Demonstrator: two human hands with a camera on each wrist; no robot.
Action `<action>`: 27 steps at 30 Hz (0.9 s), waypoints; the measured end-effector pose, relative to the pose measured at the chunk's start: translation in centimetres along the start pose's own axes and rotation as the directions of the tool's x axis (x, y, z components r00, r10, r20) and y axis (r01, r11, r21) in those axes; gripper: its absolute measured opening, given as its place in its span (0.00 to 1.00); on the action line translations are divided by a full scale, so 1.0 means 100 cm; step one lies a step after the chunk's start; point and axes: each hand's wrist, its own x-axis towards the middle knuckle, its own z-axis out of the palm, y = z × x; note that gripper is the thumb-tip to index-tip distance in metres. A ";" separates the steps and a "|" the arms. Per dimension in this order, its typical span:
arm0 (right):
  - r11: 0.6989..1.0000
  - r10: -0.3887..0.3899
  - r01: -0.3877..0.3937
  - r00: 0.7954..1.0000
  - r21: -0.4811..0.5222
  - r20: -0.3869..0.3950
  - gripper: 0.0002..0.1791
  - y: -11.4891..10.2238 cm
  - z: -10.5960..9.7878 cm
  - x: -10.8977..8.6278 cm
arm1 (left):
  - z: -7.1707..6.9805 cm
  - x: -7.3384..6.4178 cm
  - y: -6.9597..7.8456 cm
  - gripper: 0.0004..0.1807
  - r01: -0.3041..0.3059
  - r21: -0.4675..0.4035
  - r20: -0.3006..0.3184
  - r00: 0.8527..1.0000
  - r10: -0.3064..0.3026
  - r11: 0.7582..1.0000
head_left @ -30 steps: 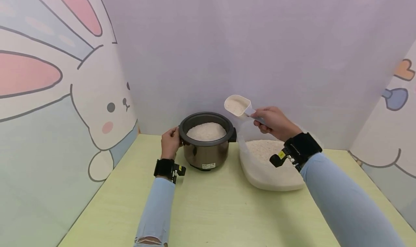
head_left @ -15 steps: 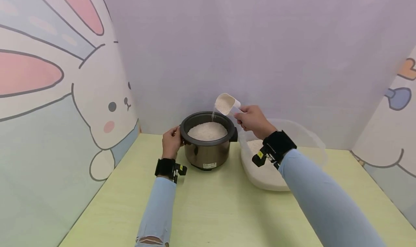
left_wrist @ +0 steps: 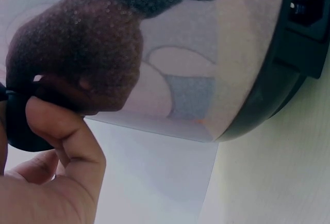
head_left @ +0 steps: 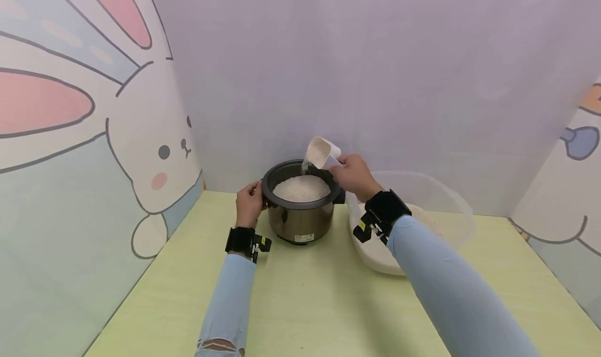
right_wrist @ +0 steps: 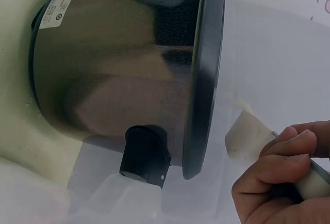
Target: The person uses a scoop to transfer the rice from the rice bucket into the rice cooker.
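A rice cooker (head_left: 300, 224) with a dark shiny body stands open near the back wall, a mound of white rice (head_left: 302, 189) inside. My left hand (head_left: 249, 204) grips its left side handle, thumb and fingers curled round the black handle (left_wrist: 23, 126) in the left wrist view. Above the pot's right rim, my right hand (head_left: 355, 177) holds a white scoop (head_left: 323, 152) by its handle. Tipped to the left, the scoop lets grains of rice fall into the pot. In the right wrist view my fingers (right_wrist: 281, 175) wrap the scoop's handle.
Right of the cooker stands a translucent bin (head_left: 375, 258) of rice, partly hidden under my right forearm. The cooker's right handle (right_wrist: 144, 154) is close to the bin's rim. A pale wall (head_left: 375, 75) rises just behind, with printed panels at both sides.
My right hand has moved left, from over the bin to over the pot, and tilted the scoop. Rice now pours from it. The left hand has kept its grip on the cooker's handle.
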 end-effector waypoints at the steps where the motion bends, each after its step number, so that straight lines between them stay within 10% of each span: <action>1: 1.000 -0.004 0.004 1.000 -0.014 0.001 0.23 0.000 0.001 0.000 | 0.000 0.000 0.000 0.19 -0.001 0.006 0.000 1.000 0.001 1.000; 27: 0.933 -0.211 0.202 0.977 -0.296 0.002 0.17 -0.011 0.028 -0.002 | 0.003 -0.004 0.001 0.19 0.000 -0.005 0.006 1.000 0.000 1.000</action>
